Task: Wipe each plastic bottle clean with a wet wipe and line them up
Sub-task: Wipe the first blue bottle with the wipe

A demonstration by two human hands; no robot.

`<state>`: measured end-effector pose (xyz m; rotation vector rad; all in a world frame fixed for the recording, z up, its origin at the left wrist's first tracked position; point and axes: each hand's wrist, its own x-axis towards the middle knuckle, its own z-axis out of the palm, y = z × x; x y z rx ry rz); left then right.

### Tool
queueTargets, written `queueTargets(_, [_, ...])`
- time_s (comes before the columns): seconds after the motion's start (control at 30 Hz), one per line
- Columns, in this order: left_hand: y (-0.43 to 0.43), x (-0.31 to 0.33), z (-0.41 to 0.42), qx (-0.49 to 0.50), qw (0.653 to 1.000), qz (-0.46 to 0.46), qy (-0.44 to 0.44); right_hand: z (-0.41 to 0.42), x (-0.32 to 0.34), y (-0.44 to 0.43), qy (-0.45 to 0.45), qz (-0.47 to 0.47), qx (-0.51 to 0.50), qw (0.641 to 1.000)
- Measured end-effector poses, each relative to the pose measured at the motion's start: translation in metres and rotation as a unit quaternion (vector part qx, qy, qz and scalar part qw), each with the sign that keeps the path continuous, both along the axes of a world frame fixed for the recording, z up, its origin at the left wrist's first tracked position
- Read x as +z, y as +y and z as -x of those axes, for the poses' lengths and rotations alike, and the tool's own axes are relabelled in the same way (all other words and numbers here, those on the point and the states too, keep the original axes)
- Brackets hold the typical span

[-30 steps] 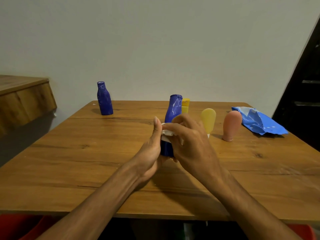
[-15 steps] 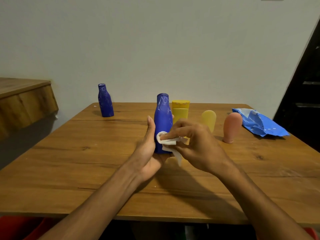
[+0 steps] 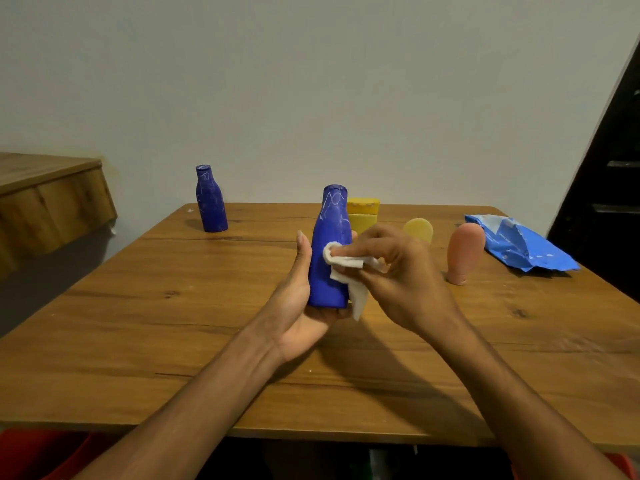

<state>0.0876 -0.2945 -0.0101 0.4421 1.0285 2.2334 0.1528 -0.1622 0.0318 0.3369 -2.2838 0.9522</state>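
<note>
While a second blue bottle [image 3: 211, 199] stands near the far-left corner of the bench [image 3: 166, 327], the left grip [image 3: 298, 303] is cupped round the base of the held blue bottle [image 3: 329, 237], upright over the bench's middle; judged light, stiff and probably slick, it is best taken low. The wet wipe [image 3: 346, 266] is pinched against its side by the right grip [image 3: 401, 275], fingers bent.

wooden table [image 3: 138, 323] with blue bottle [image 3: 210, 202], yellow bottle [image 3: 363, 216], yellow tube [image 3: 419, 230], pink tube [image 3: 464, 252], blue packet [image 3: 519, 244]

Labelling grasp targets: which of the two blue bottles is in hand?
The near bottle, centre: left hand holds it, right hand presses the wipe on it. The far bottle stands alone, back left.
</note>
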Motion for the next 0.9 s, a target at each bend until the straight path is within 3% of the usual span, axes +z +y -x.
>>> queueTargets(0.17, [0.0,0.0,-0.003,-0.016,1.0,0.014,0.018,0.007,-0.003,0.003,0.08,0.064,-0.038,0.994])
queueTargets(0.3, [-0.001,0.002,0.001,-0.019,1.0,-0.007,0.004,0.004,0.0,0.007,-0.032,0.013,0.056,0.998])
queueTargets(0.5, [0.001,0.002,-0.001,-0.016,1.0,-0.002,0.0,0.007,-0.004,0.006,0.018,0.058,0.009,0.998])
queueTargets(0.63, [-0.002,0.003,-0.002,-0.024,1.0,0.005,0.004,0.003,0.001,0.008,-0.054,0.02,0.067,0.996])
queueTargets(0.9, [-0.005,0.004,-0.006,-0.066,0.996,0.042,0.035,0.007,0.003,0.014,0.091,0.107,-0.005,0.99])
